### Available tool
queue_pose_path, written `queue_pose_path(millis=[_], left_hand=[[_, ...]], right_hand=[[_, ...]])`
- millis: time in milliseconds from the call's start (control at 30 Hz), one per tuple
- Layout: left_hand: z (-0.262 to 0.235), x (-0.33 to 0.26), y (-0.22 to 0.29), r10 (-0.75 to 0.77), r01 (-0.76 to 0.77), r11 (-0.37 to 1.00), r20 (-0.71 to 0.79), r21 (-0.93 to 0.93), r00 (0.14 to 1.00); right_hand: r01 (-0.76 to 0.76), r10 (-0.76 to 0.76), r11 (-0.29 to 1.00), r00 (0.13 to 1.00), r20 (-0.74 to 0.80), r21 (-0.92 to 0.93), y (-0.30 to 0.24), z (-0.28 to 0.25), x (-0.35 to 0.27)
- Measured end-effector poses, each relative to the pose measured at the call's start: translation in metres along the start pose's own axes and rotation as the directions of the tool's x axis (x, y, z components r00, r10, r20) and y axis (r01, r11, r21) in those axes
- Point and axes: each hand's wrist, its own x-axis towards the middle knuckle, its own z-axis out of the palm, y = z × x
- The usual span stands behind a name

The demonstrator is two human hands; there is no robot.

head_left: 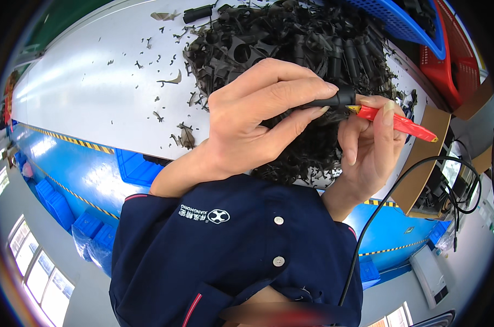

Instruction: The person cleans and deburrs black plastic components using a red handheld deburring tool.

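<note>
**Hand-held trimming of a black tubular part, tool at its right end**

The black tubular part [337, 99] is held in the air above the worktop [102, 82], toward its right edge and in front of the heap. My left hand [241, 117] grips it between thumb and fingers, leaving the right end exposed. My right hand [369, 147] is closed around a red-handled tool [405, 125], whose yellowish tip lies at that end; whether it touches the rim, I cannot tell. I judge the step to be trimming the rim. For a clean result I should turn the part with my left fingers, use light, short strokes, and hold the tool at a constant angle. My left thumb sits near the tip, so I would draw it back and direct strokes away from it. Beyond lies a heap of black parts and scraps [247, 41], reaching the worktop's far edge; loose scraps [186, 136] lie toward the near edge. Past the right edge stand a red crate [459, 57] and a cardboard box [418, 169].
</note>
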Motion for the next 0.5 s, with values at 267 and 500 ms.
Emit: queue_pose_path(millis=[267,500], left_hand=[[0.0014,-0.0017,0.0019,-0.044,0.044,0.999,0.010,0.009,0.999],[0.0028,-0.0030,0.0013,-0.039,0.039,0.999,-0.009,0.000,0.999]], right_hand=[[0.019,-0.020,0.998,1.000,-0.017,-0.055,0.0034,-0.0051,-0.0020],[0.114,-0.135,0.968,0.987,-0.082,-0.225,0.0051,0.0021,-0.0038]])
